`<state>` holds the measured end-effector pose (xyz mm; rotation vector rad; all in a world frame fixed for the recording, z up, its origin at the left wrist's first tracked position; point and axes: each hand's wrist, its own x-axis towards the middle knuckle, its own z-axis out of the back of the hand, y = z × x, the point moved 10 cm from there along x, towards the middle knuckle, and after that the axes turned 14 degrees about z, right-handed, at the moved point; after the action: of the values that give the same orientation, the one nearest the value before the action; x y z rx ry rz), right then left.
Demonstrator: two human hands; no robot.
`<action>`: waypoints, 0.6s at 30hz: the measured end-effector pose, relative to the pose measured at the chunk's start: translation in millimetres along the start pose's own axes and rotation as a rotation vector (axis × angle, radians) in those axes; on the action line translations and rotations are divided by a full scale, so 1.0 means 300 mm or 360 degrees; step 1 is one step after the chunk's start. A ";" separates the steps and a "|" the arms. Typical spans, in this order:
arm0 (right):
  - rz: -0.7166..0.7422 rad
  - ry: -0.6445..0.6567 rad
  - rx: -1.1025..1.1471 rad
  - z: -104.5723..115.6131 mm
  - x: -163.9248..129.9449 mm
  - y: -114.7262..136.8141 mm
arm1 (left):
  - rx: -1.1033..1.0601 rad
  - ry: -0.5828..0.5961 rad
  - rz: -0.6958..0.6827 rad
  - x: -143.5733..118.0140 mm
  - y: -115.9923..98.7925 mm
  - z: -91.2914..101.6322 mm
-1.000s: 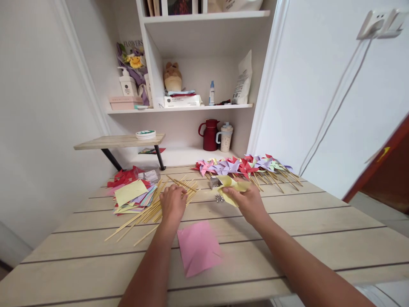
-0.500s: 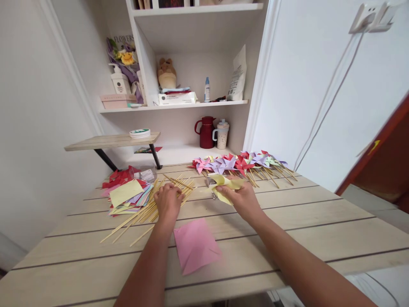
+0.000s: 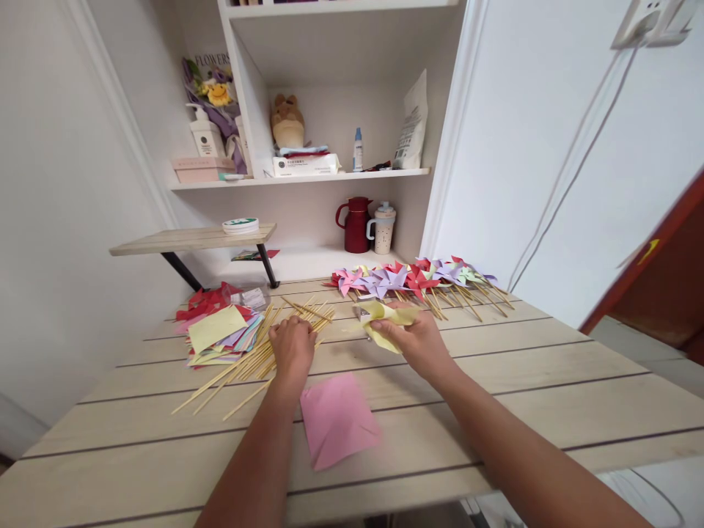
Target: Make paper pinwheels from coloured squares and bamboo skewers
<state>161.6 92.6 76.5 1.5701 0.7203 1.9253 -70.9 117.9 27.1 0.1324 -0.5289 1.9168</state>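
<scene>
Left hand (image 3: 292,346): fingers curled down, palm facing the table, resting on the near end of the wooden sticks (image 3: 250,361); whether any one stick is pinched cannot be told.

Right hand (image 3: 419,339): fingers closed around a folded yellow paper (image 3: 388,318), held just above the table, towards the far edge and right of the sticks. A small metal object shows at the paper's left end, too blurred to identify.

Wooden sticks: loose fan spread on the table left of centre, running from the near-left outwards to the far-middle.

Pink paper (image 3: 337,419): single flat sheet, lying between the two forearms, near the front edge of the table (image 3: 550,396).

Paper stack (image 3: 220,334): mixed colours, yellow sheet uppermost, at the far-left corner, touching the sticks on its right side.

Pinwheels (image 3: 418,279): finished row in pink, purple, red and green, laid along the far edge, sticks pointing right and forward.

Open room: the right half of the table and the near-left corner are bare boards.

Shelf (image 3: 308,176): behind the table; carries a tissue box, a small bottle, a white bag and a plush toy. The level below it holds a red jug (image 3: 356,225) and a pale cup (image 3: 383,228), standing side by side; their contents are not visible.
</scene>
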 end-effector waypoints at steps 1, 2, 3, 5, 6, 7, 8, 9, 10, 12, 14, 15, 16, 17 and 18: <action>0.0015 0.0012 -0.0009 -0.001 0.000 0.002 | 0.0004 -0.0003 0.0002 0.000 0.002 0.001; 0.0036 0.0027 -0.0025 -0.003 0.000 0.006 | 0.0006 -0.0005 0.0004 0.000 0.004 0.002; 0.0061 0.0043 -0.0042 -0.004 0.000 0.011 | 0.0008 -0.0006 0.0007 0.000 0.006 0.003; 0.0098 0.0068 -0.0065 -0.006 0.001 0.019 | 0.0012 -0.0011 0.0014 0.002 0.010 0.006; 0.0105 0.0079 -0.0066 -0.008 0.001 0.021 | 0.0014 -0.0015 0.0018 0.002 0.011 0.008; 0.0106 0.0089 -0.0060 -0.010 0.000 0.022 | 0.0015 -0.0019 0.0022 0.003 0.012 0.009; 0.0105 0.0098 -0.0047 -0.013 0.000 0.023 | 0.0015 -0.0025 0.0025 0.003 0.012 0.011; 0.0103 0.0106 -0.0031 -0.015 0.000 0.025 | 0.0015 -0.0032 0.0028 0.003 0.012 0.014; 0.0099 0.0111 -0.0015 -0.018 0.000 0.026 | 0.0014 -0.0042 0.0030 0.003 0.011 0.018; 0.0080 0.0112 0.0019 -0.021 0.000 0.026 | 0.0005 -0.0071 0.0033 0.002 0.009 0.028; 0.0028 0.0093 0.0057 -0.021 -0.001 0.019 | -0.0012 -0.0105 0.0031 -0.001 0.005 0.041; -0.0011 0.0079 0.0089 -0.020 -0.003 0.012 | -0.0022 -0.0119 0.0027 -0.003 0.002 0.048; -0.0053 0.0066 0.0133 -0.020 -0.005 0.004 | -0.0035 -0.0130 0.0022 -0.005 -0.001 0.055; -0.0092 0.0053 0.0189 -0.020 -0.007 -0.004 | -0.0048 -0.0136 0.0017 -0.006 -0.004 0.061; -0.0129 0.0039 0.0252 -0.021 -0.010 -0.013 | -0.0064 -0.0139 0.0013 -0.008 -0.006 0.068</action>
<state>156.2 92.8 70.8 1.5863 0.9525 1.8704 -71.3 107.9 45.1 0.1889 -0.6273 1.9138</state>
